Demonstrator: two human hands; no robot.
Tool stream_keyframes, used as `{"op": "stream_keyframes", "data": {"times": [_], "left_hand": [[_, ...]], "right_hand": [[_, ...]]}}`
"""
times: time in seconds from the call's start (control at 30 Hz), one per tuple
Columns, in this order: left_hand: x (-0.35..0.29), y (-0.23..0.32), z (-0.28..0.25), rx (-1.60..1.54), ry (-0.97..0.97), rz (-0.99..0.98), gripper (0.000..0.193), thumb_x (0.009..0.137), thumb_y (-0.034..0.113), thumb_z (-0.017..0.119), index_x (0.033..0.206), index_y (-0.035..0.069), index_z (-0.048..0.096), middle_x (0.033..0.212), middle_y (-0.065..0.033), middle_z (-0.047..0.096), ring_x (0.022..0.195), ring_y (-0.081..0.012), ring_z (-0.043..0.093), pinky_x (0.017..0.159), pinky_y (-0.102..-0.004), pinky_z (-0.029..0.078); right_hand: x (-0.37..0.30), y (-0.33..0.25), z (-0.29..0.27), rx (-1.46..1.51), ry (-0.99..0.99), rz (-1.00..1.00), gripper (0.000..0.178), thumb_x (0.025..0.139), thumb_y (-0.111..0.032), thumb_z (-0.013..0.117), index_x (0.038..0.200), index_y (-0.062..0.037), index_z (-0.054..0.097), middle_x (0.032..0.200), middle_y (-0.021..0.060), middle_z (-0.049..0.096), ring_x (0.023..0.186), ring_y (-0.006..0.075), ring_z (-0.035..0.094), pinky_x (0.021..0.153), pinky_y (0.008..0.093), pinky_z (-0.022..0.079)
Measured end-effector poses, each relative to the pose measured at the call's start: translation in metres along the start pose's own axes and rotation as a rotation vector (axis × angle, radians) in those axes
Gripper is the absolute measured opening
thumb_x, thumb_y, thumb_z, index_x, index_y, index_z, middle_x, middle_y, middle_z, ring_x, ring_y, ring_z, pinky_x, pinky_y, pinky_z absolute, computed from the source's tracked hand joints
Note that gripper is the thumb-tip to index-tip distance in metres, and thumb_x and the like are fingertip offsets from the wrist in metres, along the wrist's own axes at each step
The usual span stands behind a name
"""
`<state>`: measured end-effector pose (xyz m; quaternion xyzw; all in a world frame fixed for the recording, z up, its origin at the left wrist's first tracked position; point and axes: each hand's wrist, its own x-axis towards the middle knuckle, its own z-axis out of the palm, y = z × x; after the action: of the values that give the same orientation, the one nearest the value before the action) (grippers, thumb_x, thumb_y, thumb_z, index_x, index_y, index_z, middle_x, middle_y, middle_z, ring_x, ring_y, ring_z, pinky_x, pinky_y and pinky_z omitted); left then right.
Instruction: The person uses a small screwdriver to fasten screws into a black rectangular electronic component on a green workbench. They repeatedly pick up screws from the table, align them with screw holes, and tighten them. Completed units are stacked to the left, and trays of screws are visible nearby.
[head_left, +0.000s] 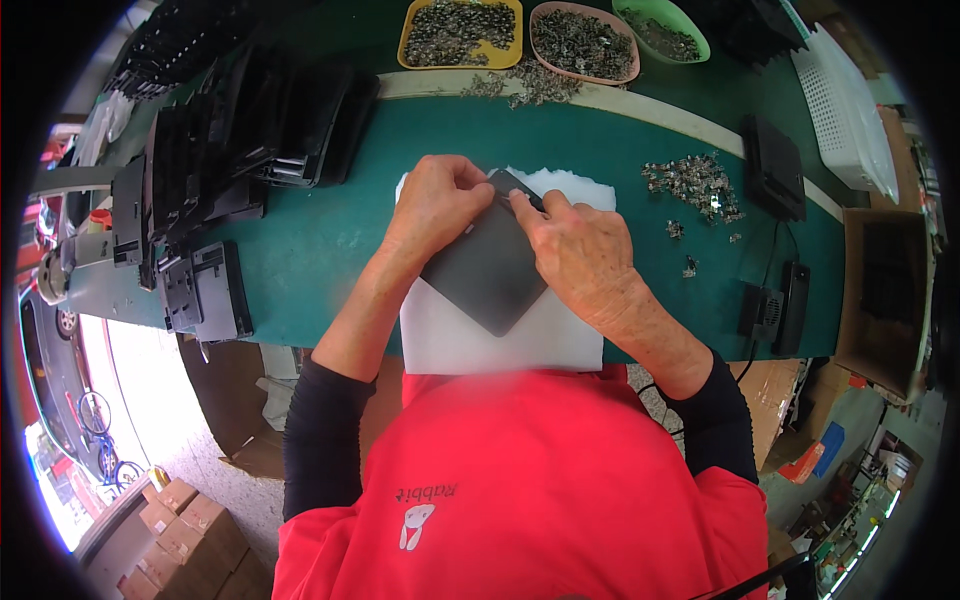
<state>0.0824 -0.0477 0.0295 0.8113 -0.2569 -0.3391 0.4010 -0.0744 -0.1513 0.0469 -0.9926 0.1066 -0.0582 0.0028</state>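
A flat, dark grey square panel [487, 268] lies turned cornerwise on a white foam pad [500, 345] in front of me. My left hand [441, 203] is closed, thumb and forefinger pinched at the panel's upper left edge near its far corner. My right hand [580, 245] is closed over the upper right edge, its forefinger bent toward the same corner. Whether a small part sits between the fingertips is hidden. A tiny pale bit shows on the panel's left edge below the left fingers. To the right of the pad lies a pile of small metal clips [697, 187].
Along the back stand a yellow tray [404, 48], a pink tray [590, 76] and a green bowl [690, 58], holding small metal parts. Stacked black plastic housings [215, 150] crowd the left. A black device [775, 170] and a corded black unit [790, 308] occupy the right.
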Motion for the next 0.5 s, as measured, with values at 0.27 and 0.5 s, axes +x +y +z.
{"op": "stream_keyframes", "data": {"times": [0.27,0.5], "left_hand": [[0.001,0.008,-0.001,0.066,-0.012,-0.036,0.018,0.080,0.013,0.067,0.084,-0.004,0.066,0.074,-0.0059,0.067,0.066,-0.0106,0.060,0.062,-0.0276,0.049],[-0.006,0.007,0.001,0.108,0.025,0.013,0.018,0.082,0.014,0.066,0.088,-0.004,0.067,0.076,-0.0061,0.067,0.070,-0.0104,0.061,0.065,-0.0275,0.050]], "right_hand": [[-0.003,0.005,0.009,0.047,0.083,-0.035,0.045,0.074,-0.005,0.066,0.118,-0.0138,0.069,0.078,0.0034,0.060,0.061,0.0181,0.064,0.052,0.0307,0.051],[-0.008,0.010,0.012,0.098,0.134,-0.048,0.045,0.074,-0.003,0.064,0.117,-0.0147,0.068,0.077,0.0033,0.059,0.061,0.0178,0.064,0.051,0.0302,0.052]]}}
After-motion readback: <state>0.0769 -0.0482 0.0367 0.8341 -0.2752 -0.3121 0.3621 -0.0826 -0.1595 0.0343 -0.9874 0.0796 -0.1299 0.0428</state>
